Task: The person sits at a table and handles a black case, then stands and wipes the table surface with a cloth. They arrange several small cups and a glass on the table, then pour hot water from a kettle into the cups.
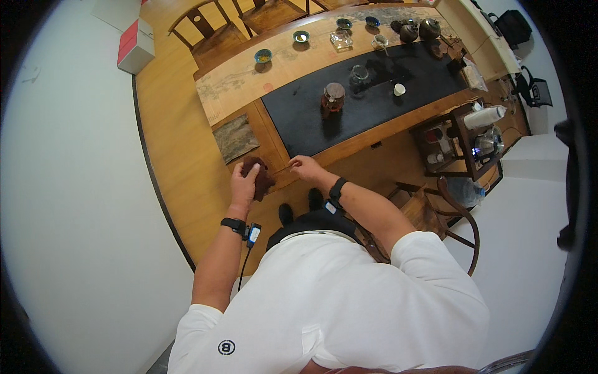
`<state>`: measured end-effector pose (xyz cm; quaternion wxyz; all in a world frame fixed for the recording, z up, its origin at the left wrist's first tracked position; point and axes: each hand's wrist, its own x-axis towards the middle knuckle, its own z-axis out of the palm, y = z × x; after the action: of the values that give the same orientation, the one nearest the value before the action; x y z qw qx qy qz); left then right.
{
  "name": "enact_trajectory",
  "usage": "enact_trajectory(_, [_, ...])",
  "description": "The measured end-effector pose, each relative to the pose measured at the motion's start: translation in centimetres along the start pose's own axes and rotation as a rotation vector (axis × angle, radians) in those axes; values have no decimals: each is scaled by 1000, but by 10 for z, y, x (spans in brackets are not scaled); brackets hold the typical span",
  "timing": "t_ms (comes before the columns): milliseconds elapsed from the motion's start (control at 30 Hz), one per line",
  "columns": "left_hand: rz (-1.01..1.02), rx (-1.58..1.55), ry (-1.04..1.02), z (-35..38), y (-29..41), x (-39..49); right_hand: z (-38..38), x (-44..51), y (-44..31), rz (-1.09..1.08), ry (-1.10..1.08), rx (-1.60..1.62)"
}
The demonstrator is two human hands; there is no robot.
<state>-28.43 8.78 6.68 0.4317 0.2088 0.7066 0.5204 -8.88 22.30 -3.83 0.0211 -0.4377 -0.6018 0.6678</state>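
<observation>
Bunched in my left hand (244, 184) is a dark brown cloth (259, 180), held just off the near left corner of a wooden tea table (266, 126). My right hand (306, 168) is at the table's near edge, its fingers partly curled with nothing visible in them. Beyond the left hand a folded patterned cloth (236, 139) lies on the table. On the black tea tray (299, 112) stand a lidded glass teapot with reddish-brown liquid (333, 97), a clear glass vessel (359, 74) and a small white cup (399, 89).
Small bowls (263, 56), a glass ashtray (341, 40), a strainer (380, 42) and dark teapots (429, 29) line the far side. A side cart with a kettle (488, 145) and a wooden chair (460, 212) stand right. A white wall (84, 187) rises at left.
</observation>
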Motion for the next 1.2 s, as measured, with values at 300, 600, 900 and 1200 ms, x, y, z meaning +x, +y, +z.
enact_trajectory(300, [2, 206, -147, 18, -11, 8, 23, -31, -59, 102, -395, 550])
enact_trajectory(600, [12, 673, 199, 15, -23, 3, 26, -23, -54, 11, -151, 545])
enact_trajectory(900, [-258, -54, 29, 12, -43, 11, 42, -12, -29, 162, -459, 713])
enact_trajectory(1200, [-46, 296, 110, -27, -55, 60, 16, 12, -38, 152, -127, 342])
